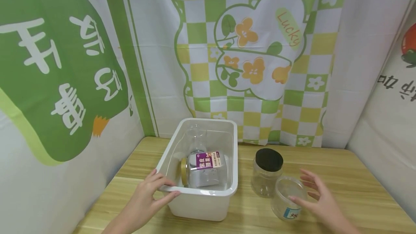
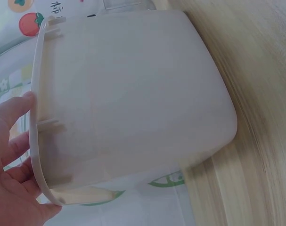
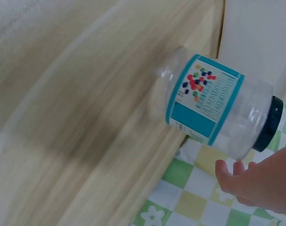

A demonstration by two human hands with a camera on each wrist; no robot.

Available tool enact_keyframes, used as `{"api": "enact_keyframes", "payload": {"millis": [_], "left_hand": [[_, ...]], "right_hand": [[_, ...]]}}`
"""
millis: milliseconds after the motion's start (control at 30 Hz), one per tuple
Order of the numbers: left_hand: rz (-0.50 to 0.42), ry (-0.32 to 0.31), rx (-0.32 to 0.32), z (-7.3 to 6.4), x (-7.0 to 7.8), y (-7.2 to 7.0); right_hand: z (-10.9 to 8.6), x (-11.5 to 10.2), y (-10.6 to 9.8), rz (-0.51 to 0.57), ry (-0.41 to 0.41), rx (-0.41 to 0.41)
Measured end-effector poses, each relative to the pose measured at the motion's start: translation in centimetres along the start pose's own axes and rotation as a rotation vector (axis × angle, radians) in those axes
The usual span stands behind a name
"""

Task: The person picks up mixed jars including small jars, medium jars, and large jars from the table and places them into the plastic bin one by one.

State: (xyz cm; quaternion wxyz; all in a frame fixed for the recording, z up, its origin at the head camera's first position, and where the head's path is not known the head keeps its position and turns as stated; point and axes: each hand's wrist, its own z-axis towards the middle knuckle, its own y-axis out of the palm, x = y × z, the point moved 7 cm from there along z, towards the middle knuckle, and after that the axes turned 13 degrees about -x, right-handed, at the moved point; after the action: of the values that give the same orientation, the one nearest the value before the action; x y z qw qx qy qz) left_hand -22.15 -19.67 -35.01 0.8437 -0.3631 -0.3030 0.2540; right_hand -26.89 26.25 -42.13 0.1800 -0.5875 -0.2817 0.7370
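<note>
My left hand holds the near left corner of a white plastic bin, fingers and thumb at its rim; in the left wrist view the fingertips meet the rim. Inside the bin a clear jar with a gold lid and purple label lies on its side, and another clear jar is behind it. To the right my right hand is spread beside a clear jar with a blue label, thumb overlapping it in the head view. Right behind that stands a jar with a black lid.
Both jars outside the bin stand on a wood-grain table. Patterned cloth hangs behind the table, and printed cloth closes in the left and right sides. The bin's far end stands near the back cloth.
</note>
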Motion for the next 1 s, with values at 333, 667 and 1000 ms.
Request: {"api": "enact_keyframes", "payload": {"millis": [333,667,1000], "left_hand": [[-0.025,-0.010,0.005,0.0,-0.1,0.1],[-0.017,-0.006,0.010,0.0,-0.1,0.1],[-0.021,-0.026,0.008,-0.1,-0.2,0.1]], "right_hand": [[-0.2,2.7,1.9,0.149,0.113,-0.045],[-0.2,4.5,2.9,0.227,0.179,-0.082],[-0.1,5.2,3.9,0.153,0.221,-0.183]]}}
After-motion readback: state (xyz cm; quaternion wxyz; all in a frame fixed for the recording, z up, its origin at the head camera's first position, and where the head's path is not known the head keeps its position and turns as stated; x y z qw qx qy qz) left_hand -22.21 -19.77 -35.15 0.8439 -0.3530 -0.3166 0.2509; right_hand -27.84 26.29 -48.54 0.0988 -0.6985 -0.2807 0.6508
